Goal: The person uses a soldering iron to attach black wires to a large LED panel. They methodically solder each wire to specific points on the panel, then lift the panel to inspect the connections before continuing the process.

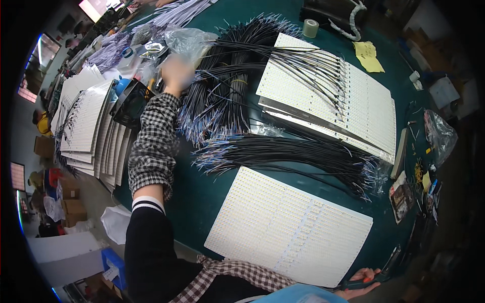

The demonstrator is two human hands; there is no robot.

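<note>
Left hand (177,70), blurred so its grip cannot be told, reaches to eleven o'clock beside black wire bundles (227,96); right hand (365,283) at five o'clock clasps a dark tool (384,267).

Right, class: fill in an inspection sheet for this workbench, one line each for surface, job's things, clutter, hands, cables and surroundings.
Surface: dark green table, crowded at the far side.
Job's things: white panel lying flat near the person; stack of white panels further back with wires attached.
Clutter: tape roll, yellow notes, plastic bags.
Hands: left hand blurred, stretched out at the black wire bundles; right hand at the lower edge around a dark tool with orange on it.
Cables: second wire bundle lying across the middle.
Surroundings: more panels fanned out at the left; cardboard boxes on the floor.
</note>
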